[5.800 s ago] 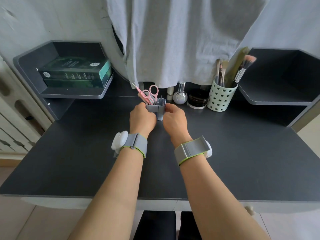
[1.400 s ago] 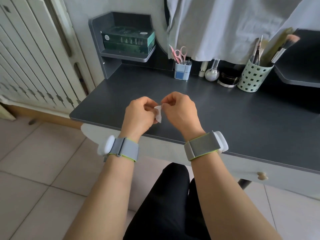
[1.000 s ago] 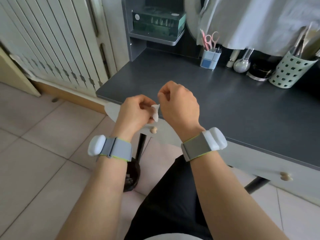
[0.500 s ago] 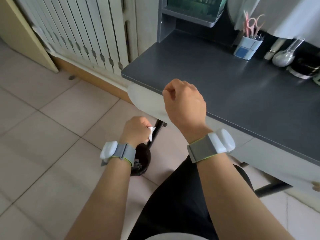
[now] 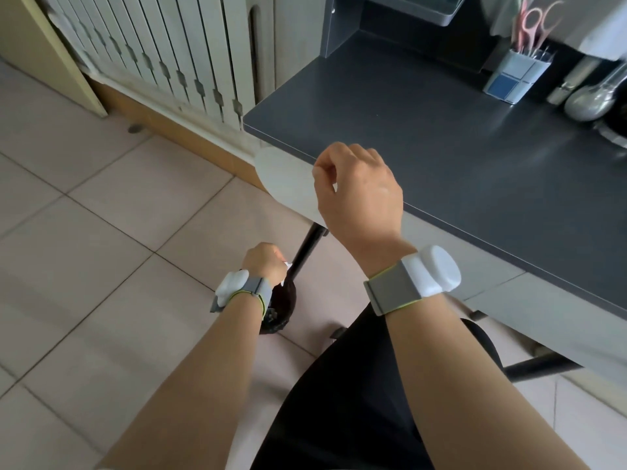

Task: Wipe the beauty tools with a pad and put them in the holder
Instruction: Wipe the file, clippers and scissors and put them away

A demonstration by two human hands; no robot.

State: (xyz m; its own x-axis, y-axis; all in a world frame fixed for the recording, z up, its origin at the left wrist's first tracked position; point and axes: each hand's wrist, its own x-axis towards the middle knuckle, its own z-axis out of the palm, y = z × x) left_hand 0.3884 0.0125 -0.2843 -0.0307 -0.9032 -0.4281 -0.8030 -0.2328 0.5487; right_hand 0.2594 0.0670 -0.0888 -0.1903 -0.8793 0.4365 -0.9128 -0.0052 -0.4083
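My left hand (image 5: pixel 263 261) is low beside the desk, over a dark bin (image 5: pixel 281 308) on the floor, and pinches a small white pad (image 5: pixel 287 265) that is mostly hidden by the fingers. My right hand (image 5: pixel 356 195) hovers at the desk's front left corner, fingers curled, with nothing in it. The small blue-and-white holder (image 5: pixel 515 78) stands at the back of the dark desk (image 5: pixel 458 147), with pink scissors (image 5: pixel 532 20) and thin metal tools sticking out of it.
A black desk leg (image 5: pixel 307 247) runs down next to the bin. A white slatted radiator cover (image 5: pixel 163 56) lines the wall on the left. A round glass bottle (image 5: pixel 592 100) lies right of the holder. Tiled floor spreads to the left; my dark trousers (image 5: pixel 356 385) fill the bottom.
My left hand has carried the pad from in front of me down to the bin beside the desk leg. My right hand let go of the pad and stayed up at the desk corner.
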